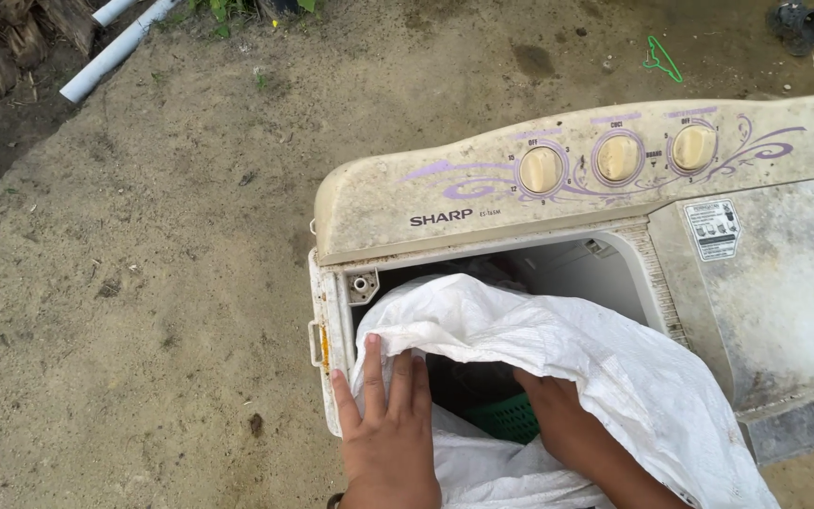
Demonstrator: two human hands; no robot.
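Head cam: L hand (386,429) flat, open on crinkly woven white sack (558,349); R hand (558,415) inside, grip unclear.

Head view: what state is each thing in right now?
Washing machine: wash tub open, grimy.
White woven sack: mouth open, draped over the tub.
Left hand: flat on the sack's edge.
Right hand: reaching inside the sack.
Green basket: partly visible inside the sack.
Three dials: settings unreadable.

White sack (558,349), green basket (511,419)
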